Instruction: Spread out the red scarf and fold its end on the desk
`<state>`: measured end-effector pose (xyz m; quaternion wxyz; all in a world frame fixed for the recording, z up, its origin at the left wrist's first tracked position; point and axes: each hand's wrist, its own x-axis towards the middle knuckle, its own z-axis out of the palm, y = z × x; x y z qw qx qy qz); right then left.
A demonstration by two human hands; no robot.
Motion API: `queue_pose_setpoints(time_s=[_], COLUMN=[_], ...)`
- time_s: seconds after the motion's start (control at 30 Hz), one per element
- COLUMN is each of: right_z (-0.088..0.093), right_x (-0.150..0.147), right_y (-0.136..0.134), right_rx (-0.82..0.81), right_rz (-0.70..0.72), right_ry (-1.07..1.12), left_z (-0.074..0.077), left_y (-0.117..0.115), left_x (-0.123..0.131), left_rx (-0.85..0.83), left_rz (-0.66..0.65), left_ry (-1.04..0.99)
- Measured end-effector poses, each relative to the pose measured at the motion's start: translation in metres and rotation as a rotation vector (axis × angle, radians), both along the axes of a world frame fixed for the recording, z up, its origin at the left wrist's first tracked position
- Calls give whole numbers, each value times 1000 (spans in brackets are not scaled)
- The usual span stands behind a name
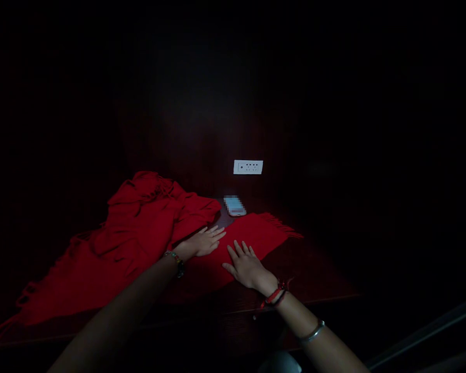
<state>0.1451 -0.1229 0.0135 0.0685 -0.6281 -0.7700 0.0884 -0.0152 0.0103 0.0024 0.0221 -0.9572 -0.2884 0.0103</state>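
Observation:
A red fringed scarf [140, 228] is spread over a dark wooden surface. Its left part lies bunched in a heap, while the right part is laid flat and ends in a fringe. Flat on this smooth part, my left hand [207, 241] rests with fingers stretched to the right. My right hand [246, 264] presses on the scarf's near edge, palm down, fingers spread. Neither hand grips the cloth. Just beyond the scarf lies a phone [235, 205] with a lit screen, blurred by pixelation.
A white socket plate [248, 167] is set in the dark back panel. The wooden surface [310, 274] has a front edge close to me. A pale rounded object [281, 362] shows below that edge. Most of the surroundings are too dark to make out.

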Motion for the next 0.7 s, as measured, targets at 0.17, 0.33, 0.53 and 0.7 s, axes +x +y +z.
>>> queue_pose_setpoints(time_s=[0.17, 0.33, 0.53, 0.7], right_z=[-15, -9, -1, -13], right_x=[11, 21, 0, -8], right_y=[-5, -18, -14, -9], right_rx=[-8, -37, 56, 27], right_rz=[18, 21, -11, -22], right_ry=[3, -5, 30, 18], left_z=[-10, -2, 2, -7], left_y=[1, -4, -8, -13], left_x=[-7, -3, -4, -21], left_rx=[-78, -79, 18, -49], left_rz=[14, 49, 4, 39], left_ry=[-29, -22, 11, 12])
